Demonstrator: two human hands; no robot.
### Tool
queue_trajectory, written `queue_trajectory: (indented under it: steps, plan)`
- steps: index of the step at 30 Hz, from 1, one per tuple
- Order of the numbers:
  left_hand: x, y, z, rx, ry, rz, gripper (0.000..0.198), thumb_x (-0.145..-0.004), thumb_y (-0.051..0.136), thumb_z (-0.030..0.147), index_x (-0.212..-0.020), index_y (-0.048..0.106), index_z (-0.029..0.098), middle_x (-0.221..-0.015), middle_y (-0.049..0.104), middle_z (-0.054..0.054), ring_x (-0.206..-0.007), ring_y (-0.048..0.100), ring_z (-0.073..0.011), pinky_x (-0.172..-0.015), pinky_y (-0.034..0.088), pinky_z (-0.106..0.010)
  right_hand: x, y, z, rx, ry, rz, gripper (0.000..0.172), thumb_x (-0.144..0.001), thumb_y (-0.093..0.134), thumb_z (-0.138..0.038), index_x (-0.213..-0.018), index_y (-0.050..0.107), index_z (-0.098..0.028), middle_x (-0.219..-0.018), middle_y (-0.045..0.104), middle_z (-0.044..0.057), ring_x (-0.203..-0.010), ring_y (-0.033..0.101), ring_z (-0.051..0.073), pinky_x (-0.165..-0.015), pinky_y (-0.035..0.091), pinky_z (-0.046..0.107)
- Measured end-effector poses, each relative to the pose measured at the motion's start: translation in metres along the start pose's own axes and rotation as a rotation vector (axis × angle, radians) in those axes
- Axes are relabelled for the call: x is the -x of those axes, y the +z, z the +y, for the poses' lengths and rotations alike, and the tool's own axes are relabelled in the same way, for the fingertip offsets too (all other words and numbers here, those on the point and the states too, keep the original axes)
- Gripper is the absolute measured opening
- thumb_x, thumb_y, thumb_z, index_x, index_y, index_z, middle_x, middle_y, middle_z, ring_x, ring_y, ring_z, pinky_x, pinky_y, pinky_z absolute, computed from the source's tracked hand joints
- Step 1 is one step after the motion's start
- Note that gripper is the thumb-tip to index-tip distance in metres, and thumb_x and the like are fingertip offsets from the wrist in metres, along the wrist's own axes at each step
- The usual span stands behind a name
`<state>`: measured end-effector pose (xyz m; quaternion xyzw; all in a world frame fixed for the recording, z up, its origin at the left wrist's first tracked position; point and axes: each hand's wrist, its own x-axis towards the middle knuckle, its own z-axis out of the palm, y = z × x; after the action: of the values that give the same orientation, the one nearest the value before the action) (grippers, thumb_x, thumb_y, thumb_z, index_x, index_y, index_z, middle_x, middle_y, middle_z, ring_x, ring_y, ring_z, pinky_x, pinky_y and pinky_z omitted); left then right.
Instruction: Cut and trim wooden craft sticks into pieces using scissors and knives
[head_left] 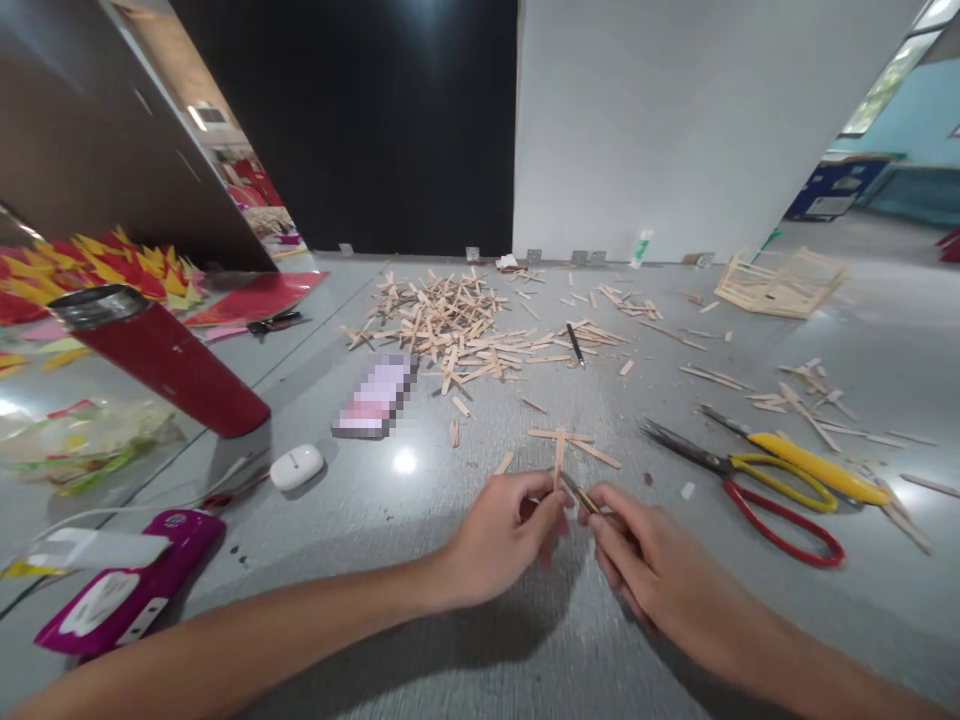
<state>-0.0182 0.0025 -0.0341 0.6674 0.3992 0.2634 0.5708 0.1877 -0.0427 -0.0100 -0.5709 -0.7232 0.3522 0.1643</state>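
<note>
My left hand [514,525] is closed, with thumb and fingers pinching a flat wooden craft stick [559,455] that stands up between them. Close beside it, my right hand [645,550] grips a slim yellow-and-dark craft knife [585,497]. Its narrow grey tip points at the stick by my left fingertips; whether it touches, I cannot tell. Just beyond my hands lie a few loose craft sticks [598,455]. To the right rest scissors [784,530] with red and yellow handles, overlapping a yellow utility knife [821,468].
Behind lies a heap of craft sticks [439,315] with a black pen [575,343]. A stick frame [780,285] stands far right. On the left are a phone [375,395], a white earbud case [297,467], a tilted-looking red flask [169,365] and a purple device [135,580].
</note>
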Motion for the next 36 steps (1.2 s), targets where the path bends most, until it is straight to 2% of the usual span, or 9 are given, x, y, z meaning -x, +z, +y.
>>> queue_trajectory:
  steps: [6,10,14,18,21,25,29,32,36]
  plan:
    - [0.004,0.003,-0.006,-0.128,0.121,0.046,0.036,-0.115,0.039,0.047,-0.095,0.056,0.023,-0.066,0.043,0.007,-0.06,0.04,-0.0142,-0.063,0.035,-0.028,0.001,0.0,0.003,-0.032,-0.044,0.074,0.035,-0.115,0.037,-0.033,-0.093,0.063,-0.024,-0.075,0.073,0.003,-0.065,0.067,0.02,-0.063,0.048,0.03]
    - [0.002,0.002,-0.012,-0.202,0.139,0.024,0.035,-0.114,0.038,0.041,-0.086,0.05,0.023,-0.069,0.045,0.005,-0.063,0.042,-0.0151,-0.066,0.036,-0.029,0.001,-0.003,0.001,-0.024,-0.009,0.053,0.035,-0.111,0.042,-0.032,-0.088,0.066,-0.022,-0.066,0.066,0.001,-0.06,0.062,0.02,-0.058,0.043,0.029]
    - [0.0,-0.002,-0.01,-0.262,0.148,-0.045,0.032,-0.112,0.041,0.032,-0.085,0.055,0.022,-0.069,0.047,0.005,-0.063,0.043,-0.0149,-0.068,0.038,-0.029,0.004,-0.007,-0.005,-0.045,0.054,-0.056,0.036,-0.113,0.039,-0.03,-0.089,0.065,-0.022,-0.058,0.056,-0.003,-0.051,0.052,0.017,-0.051,0.039,0.028]
    - [0.0,-0.007,-0.006,-0.311,0.148,-0.105,0.032,-0.112,0.041,0.029,-0.088,0.061,0.021,-0.068,0.05,0.004,-0.064,0.046,-0.0161,-0.069,0.041,-0.029,0.009,-0.003,0.0,0.113,-0.014,0.005,0.037,-0.113,0.04,-0.025,-0.086,0.064,-0.024,-0.074,0.071,0.003,-0.072,0.07,0.022,-0.067,0.052,0.032]
    - [-0.001,-0.013,-0.005,-0.338,0.152,-0.171,0.031,-0.112,0.042,0.028,-0.095,0.067,0.021,-0.075,0.061,0.001,-0.07,0.055,-0.0179,-0.073,0.046,-0.03,0.011,-0.006,0.005,0.189,-0.017,0.02,0.038,-0.115,0.041,-0.024,-0.09,0.071,-0.024,-0.084,0.079,0.006,-0.088,0.076,0.025,-0.079,0.056,0.035]
    - [-0.002,-0.021,-0.003,-0.36,0.153,-0.242,0.03,-0.11,0.044,0.024,-0.097,0.071,0.02,-0.092,0.076,-0.007,-0.089,0.07,-0.023,-0.088,0.052,-0.034,0.006,-0.029,0.009,0.118,0.001,-0.108,0.043,-0.114,0.045,-0.031,-0.086,0.077,-0.023,-0.084,0.079,0.005,-0.082,0.075,0.024,-0.075,0.055,0.033]
    - [-0.004,-0.023,0.0,-0.369,0.138,-0.296,0.032,-0.109,0.045,0.022,-0.095,0.073,0.02,-0.092,0.078,-0.007,-0.087,0.072,-0.0224,-0.086,0.053,-0.033,-0.002,-0.05,0.012,0.076,0.002,-0.232,0.043,-0.112,0.049,-0.039,-0.084,0.078,-0.024,-0.077,0.073,0.003,-0.073,0.069,0.022,-0.063,0.048,0.029]
    - [-0.005,-0.019,-0.001,-0.372,0.128,-0.277,0.03,-0.108,0.046,0.023,-0.089,0.068,0.02,-0.083,0.072,-0.004,-0.08,0.066,-0.0206,-0.08,0.05,-0.031,-0.002,-0.037,0.009,0.052,0.041,-0.195,0.041,-0.112,0.048,-0.037,-0.085,0.076,-0.023,-0.076,0.073,0.004,-0.072,0.069,0.022,-0.061,0.047,0.028]
    - [-0.004,-0.01,-0.005,-0.38,0.103,-0.178,0.034,-0.111,0.038,0.028,-0.085,0.057,0.022,-0.075,0.059,0.0,-0.073,0.056,-0.019,-0.075,0.045,-0.03,0.004,0.005,0.0,0.091,0.048,0.052,0.039,-0.112,0.041,-0.025,-0.081,0.063,-0.023,-0.073,0.072,0.005,-0.071,0.069,0.022,-0.067,0.048,0.031]
